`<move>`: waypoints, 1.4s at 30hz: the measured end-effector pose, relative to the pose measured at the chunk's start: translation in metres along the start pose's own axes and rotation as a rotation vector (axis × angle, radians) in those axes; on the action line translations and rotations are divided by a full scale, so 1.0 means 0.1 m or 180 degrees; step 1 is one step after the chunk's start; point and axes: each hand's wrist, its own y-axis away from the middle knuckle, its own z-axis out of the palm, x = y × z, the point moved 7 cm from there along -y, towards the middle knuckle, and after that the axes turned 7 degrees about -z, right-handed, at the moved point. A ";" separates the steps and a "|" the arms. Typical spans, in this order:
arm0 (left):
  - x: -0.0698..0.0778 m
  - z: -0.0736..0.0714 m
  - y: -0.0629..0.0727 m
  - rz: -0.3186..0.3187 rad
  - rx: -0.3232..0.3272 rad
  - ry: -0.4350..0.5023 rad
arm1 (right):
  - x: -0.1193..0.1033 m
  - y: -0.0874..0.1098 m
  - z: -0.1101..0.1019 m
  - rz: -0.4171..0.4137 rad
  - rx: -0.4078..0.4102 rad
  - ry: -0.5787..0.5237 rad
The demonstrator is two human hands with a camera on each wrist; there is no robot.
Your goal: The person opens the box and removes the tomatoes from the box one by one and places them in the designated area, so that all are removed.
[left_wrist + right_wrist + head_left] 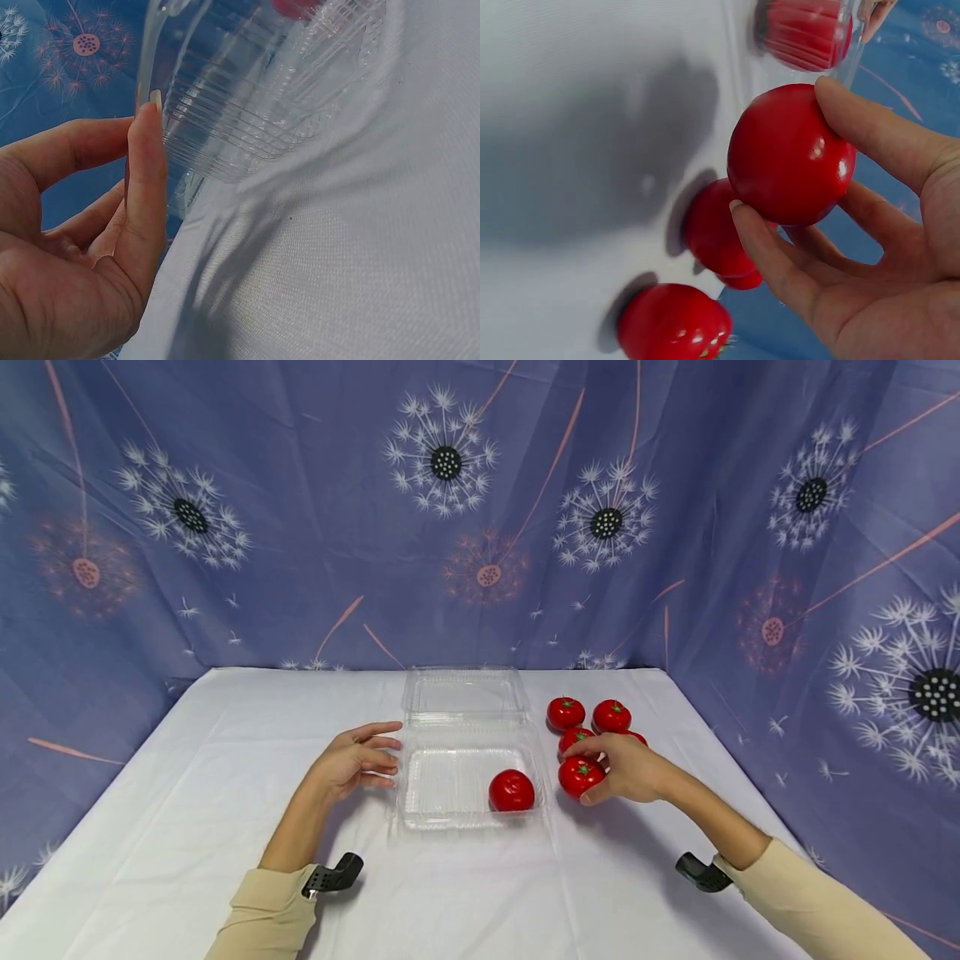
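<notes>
My right hand (633, 768) grips a red tomato (791, 154) with thumb and fingers and holds it above the white cloth, just right of a clear plastic clamshell container (450, 822). The lid (465, 693) is folded back behind the base. One tomato (512, 791) sits inside, at the front right corner. My left hand (352, 762) is at the container's left side, its extended fingertips touching the rim in the left wrist view. Other tomatoes, such as one at the back (566, 714), stand behind the right hand, which partly hides some of them.
A white cloth (165, 827) covers the table. Blue fabric (315, 527) with a dandelion print hangs behind and along both sides. A dark wrist mount (333, 875) is on the left forearm and another wrist mount (703, 872) on the right.
</notes>
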 end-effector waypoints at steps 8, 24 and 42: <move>0.00 0.01 0.00 0.0002 0.0011 0.0002 | 0.14 0.07 0.06 0.0023 0.0048 -0.0017; 0.01 0.03 0.01 -0.0006 0.0029 -0.0029 | 0.35 0.13 0.14 0.0185 0.0111 -0.0231; -0.02 0.01 0.00 -0.0016 0.0024 -0.0030 | 0.37 0.14 0.18 0.0247 -0.0031 -0.0412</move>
